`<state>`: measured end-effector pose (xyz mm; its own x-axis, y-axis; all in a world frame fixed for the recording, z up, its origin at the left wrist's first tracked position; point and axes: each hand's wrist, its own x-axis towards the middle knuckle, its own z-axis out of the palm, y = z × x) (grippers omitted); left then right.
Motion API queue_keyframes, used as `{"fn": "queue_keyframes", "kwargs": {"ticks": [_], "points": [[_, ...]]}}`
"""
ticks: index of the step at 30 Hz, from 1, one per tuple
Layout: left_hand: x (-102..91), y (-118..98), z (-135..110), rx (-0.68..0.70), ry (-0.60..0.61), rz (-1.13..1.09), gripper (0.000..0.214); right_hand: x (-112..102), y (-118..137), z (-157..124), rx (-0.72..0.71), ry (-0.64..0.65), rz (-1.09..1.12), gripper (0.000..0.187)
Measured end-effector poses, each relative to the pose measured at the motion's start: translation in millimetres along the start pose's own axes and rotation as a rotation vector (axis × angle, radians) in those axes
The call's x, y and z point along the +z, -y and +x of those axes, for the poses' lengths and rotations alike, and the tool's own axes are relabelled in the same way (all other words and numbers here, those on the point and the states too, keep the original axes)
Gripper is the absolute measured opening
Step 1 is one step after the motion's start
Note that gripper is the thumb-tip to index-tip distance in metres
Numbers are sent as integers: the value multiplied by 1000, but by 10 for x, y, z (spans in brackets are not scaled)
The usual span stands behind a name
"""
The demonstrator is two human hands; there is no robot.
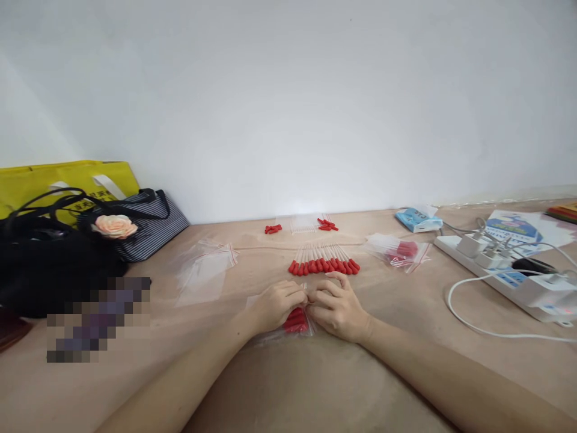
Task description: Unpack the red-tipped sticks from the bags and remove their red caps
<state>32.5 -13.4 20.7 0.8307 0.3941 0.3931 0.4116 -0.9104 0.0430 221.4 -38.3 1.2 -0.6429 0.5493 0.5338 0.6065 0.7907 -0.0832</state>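
Observation:
My left hand (278,305) and my right hand (339,310) meet at the middle of the table, fingers closed together in a pinch. Between and below them lies a clear plastic bag (310,328) with red rubber bulbs (295,320) inside. Both hands grip this bag near its upper part; my fingers hide the exact hold. Just beyond, several droppers (324,266) with red bulbs and thin pale tubes lie fanned out in a row, bulbs towards me. My right fingertips come close to that row.
Flat clear zip bags (205,273) lie left. A filled bag (401,251) is at the right. Loose red bulbs (273,229) and pale tubes (304,224) sit near the wall. Bags (151,231) fill the far left; tissues (417,220) and a power strip (505,279) with cables stand right.

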Motion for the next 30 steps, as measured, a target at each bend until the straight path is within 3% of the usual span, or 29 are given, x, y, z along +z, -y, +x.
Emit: {"fn": "queue_keyframes", "kwargs": {"ticks": [5, 12, 16, 19, 22, 24, 28, 30], "points": [[-34, 14, -8, 106, 48, 87, 23, 53, -40, -20, -127, -22, -112, 36], [-12, 17, 6, 261, -123, 274, 24, 137, -93, 6, -250, -88, -164, 33], [-39, 53, 13, 318, -127, 311, 27, 115, -110, 49, -329, -194, -174, 30], [-114, 128, -6, 299, -130, 308, 26, 86, -115, 57, -319, -203, -152, 26], [-198, 191, -56, 223, -108, 269, 24, 66, -122, 43, -281, -166, -147, 23], [-225, 172, -115, 96, -88, 197, 26, 52, -132, 25, -229, -124, -132, 22], [-195, -55, -303, -263, 24, -5, 34, 23, -166, -20, -144, -29, 51, 14], [-181, -192, -398, -361, 124, -63, 46, 18, -180, -32, -98, 2, 204, 15]]}}
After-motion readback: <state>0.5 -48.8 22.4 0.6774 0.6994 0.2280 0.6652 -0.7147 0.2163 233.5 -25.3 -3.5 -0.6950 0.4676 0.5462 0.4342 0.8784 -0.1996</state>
